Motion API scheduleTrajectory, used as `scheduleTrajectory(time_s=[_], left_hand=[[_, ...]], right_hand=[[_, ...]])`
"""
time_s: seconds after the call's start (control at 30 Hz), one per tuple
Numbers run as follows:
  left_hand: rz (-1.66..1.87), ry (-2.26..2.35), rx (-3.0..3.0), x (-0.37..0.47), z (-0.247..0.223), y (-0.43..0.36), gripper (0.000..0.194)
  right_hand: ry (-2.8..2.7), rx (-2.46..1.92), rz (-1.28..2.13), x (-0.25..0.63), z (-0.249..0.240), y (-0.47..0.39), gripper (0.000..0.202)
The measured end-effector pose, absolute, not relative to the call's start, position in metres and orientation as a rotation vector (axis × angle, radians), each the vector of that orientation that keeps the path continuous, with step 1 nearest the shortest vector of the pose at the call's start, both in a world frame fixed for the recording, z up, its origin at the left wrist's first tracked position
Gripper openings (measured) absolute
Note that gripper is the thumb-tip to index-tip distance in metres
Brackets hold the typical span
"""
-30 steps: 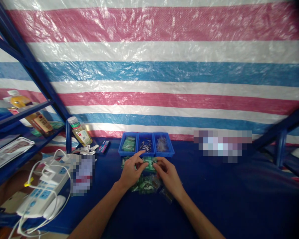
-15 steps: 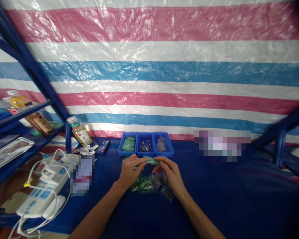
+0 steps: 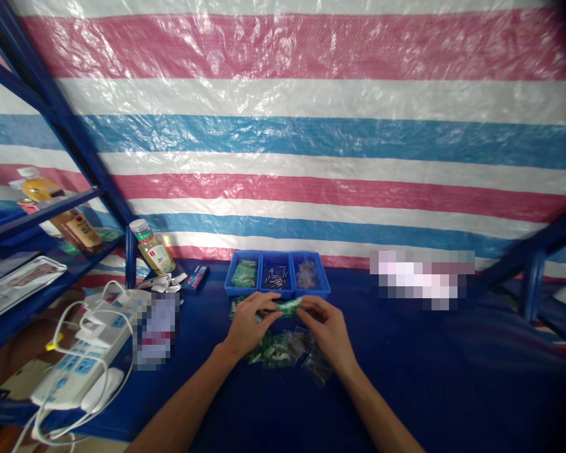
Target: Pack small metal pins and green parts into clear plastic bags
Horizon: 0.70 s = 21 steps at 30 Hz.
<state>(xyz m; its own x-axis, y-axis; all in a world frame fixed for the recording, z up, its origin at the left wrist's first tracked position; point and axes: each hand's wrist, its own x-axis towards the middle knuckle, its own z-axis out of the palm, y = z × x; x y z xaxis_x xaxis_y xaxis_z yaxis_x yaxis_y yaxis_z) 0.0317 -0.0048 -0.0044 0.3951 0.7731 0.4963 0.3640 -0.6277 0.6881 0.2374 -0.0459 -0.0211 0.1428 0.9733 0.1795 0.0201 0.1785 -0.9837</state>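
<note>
Power strip [image 3: 68, 372]: sat by the left edge of the blue table [image 3: 396, 371], probably to leave the middle free.
Bottle [image 3: 155, 253]: stood at the back left, well apart from the hands, likely out of elbow range.
Left hand [image 3: 249, 321]: thumb and fingers nearly closed, pinching the left end of the green packet.
3 blue bins [image 3: 310, 293]: lined up behind the hands, I'd guess for easy reach; green packets left, dark slim pieces middle, clear packets right.
Bag pile [image 3: 278, 352]: green and clear bags lay just below the hands, close to the person (contents too small for me to make out).
Green packet [image 3: 290, 306]: up between the 2 hands, gripped at both ends, presumably to keep it steady.
Right hand [image 3: 329, 321]: also nearly closed, fingertips on the right end.
</note>
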Motion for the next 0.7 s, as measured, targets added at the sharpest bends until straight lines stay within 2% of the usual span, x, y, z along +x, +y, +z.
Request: scheduleTrajectory(time_s=[0.13,0.23,0.4,0.6,0.7], left_hand=[[1.180,0.885,2.255,0.031,0.001,-0.004,0.014],[1.281,1.040,2.171,0.028,0.002,0.000,0.012],[1.533,1.325,1.809,0.014,-0.002,0.017,0.018],[1.493,1.328,1.739,-0.001,-0.005,0.032,0.024],[1.423,1.367,1.890,-0.008,-0.004,0.038,0.035]], right_hand=[[-1.260,-1.182,0.886,0.238,-0.020,-0.045,0.030],[-1.231,-1.180,0.898,0.238,-0.019,-0.045,0.032],[-1.201,-1.114,1.051,0.235,-0.016,-0.047,0.036],[-1.240,-1.074,1.138,0.229,-0.010,-0.049,0.040],[-1.276,-1.082,1.159,0.228,-0.010,-0.050,0.038]])
